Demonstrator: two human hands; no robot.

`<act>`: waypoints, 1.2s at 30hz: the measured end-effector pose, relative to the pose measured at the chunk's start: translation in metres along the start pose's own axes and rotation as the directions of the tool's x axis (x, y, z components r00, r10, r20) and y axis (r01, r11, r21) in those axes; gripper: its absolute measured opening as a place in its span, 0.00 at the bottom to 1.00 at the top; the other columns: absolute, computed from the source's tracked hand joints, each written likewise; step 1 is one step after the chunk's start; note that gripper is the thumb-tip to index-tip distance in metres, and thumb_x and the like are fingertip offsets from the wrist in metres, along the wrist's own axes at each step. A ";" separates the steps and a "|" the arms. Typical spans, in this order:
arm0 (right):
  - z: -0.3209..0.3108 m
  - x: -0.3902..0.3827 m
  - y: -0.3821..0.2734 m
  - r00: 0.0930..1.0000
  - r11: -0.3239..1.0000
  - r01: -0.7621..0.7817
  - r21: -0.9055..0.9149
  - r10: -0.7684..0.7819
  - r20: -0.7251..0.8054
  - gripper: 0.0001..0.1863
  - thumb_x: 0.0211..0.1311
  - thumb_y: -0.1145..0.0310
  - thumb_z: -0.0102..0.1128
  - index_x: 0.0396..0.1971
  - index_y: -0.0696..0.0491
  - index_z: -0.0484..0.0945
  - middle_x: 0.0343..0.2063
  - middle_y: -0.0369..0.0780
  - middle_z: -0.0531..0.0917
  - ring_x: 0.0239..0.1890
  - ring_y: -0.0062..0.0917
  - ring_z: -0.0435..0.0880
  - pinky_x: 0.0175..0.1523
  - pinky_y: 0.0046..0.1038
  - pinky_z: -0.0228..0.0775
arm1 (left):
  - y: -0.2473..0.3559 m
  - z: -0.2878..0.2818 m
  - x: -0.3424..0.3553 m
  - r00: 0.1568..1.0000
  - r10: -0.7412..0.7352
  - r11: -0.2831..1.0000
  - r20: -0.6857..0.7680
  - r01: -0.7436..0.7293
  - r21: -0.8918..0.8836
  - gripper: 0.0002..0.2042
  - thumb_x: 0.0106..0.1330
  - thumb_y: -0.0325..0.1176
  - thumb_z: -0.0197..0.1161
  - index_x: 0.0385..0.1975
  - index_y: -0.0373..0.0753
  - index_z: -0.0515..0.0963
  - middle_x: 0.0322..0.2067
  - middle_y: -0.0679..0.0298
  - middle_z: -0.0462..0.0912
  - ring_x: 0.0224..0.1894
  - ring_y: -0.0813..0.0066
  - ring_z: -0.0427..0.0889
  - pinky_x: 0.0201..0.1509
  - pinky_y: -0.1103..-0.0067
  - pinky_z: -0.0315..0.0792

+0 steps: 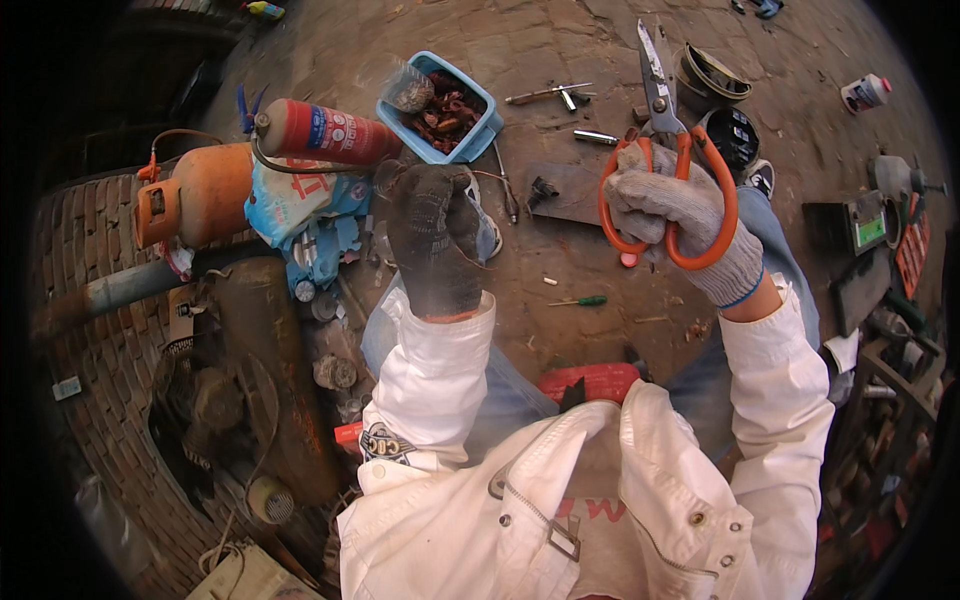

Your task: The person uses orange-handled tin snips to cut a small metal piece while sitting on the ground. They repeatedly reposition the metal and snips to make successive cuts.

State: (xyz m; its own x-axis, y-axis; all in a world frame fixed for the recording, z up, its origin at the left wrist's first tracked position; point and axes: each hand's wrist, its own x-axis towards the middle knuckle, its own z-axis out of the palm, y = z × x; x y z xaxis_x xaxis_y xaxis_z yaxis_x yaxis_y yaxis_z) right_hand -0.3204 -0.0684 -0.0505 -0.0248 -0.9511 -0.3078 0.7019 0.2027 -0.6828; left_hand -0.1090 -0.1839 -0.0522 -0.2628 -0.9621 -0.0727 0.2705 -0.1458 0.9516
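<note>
My right hand [690, 205], in a pale knitted glove, grips a pair of large scissors [718, 190] by their orange handles. The scissor blades point away from me, with a narrow gap between them. My left hand [432, 235], in a dark grey glove, is closed, and a thin brownish wire [484, 264] sticks out beside it. Most of what the left fingers hold is hidden by the glove. Just beyond the left hand stands a light-blue plastic tub [486, 132] with reddish-brown scraps [447, 117] and a clear plastic cup [408, 88] in it.
Left lie a red fire extinguisher [330, 132], an orange gas cylinder [205, 195] and a blue-white bag [300, 200]. A dark flat plate [575, 195], metal tools [597, 137] and a green-handled screwdriver [590, 301] lie on the ground ahead. A black battery-like box [840, 225] sits at right.
</note>
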 end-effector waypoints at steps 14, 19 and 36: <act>0.019 0.002 0.031 0.981 0.897 0.037 -0.440 -0.117 -0.156 0.15 0.56 0.64 0.72 0.36 0.57 0.77 0.30 0.35 0.82 0.32 0.15 0.77 0.37 0.22 0.71 | -0.006 0.022 -0.019 0.997 -0.007 0.981 0.074 -0.008 0.192 0.04 0.64 0.28 0.59 0.28 0.36 0.78 0.20 0.71 0.74 0.18 0.89 0.66 0.20 0.87 0.57; 0.018 -0.001 0.024 0.986 0.952 0.020 -0.305 -0.069 -0.151 0.12 0.56 0.65 0.71 0.30 0.54 0.77 0.25 0.33 0.79 0.27 0.15 0.76 0.31 0.21 0.69 | -0.003 0.020 -0.021 0.996 -0.036 0.978 0.081 0.019 0.208 0.03 0.63 0.27 0.60 0.28 0.36 0.78 0.22 0.71 0.76 0.23 0.87 0.68 0.27 0.87 0.60; 0.010 0.000 0.015 0.996 0.997 -0.067 -0.042 0.070 0.055 0.07 0.58 0.71 0.66 0.25 0.53 0.76 0.16 0.31 0.71 0.16 0.14 0.67 0.21 0.18 0.56 | 0.006 0.028 -0.020 0.981 -0.014 0.863 0.192 -0.085 0.499 0.09 0.59 0.24 0.63 0.40 0.33 0.81 0.27 0.65 0.78 0.29 0.80 0.75 0.32 0.83 0.70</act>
State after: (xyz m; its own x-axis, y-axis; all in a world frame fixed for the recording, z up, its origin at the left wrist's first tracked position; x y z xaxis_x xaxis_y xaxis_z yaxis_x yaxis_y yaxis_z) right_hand -0.3026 -0.0677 -0.0538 0.0632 -0.9460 -0.3178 0.6716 0.2759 -0.6876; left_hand -0.1281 -0.1593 -0.0365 -0.4391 -0.8980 -0.0274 -0.2061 0.0710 0.9760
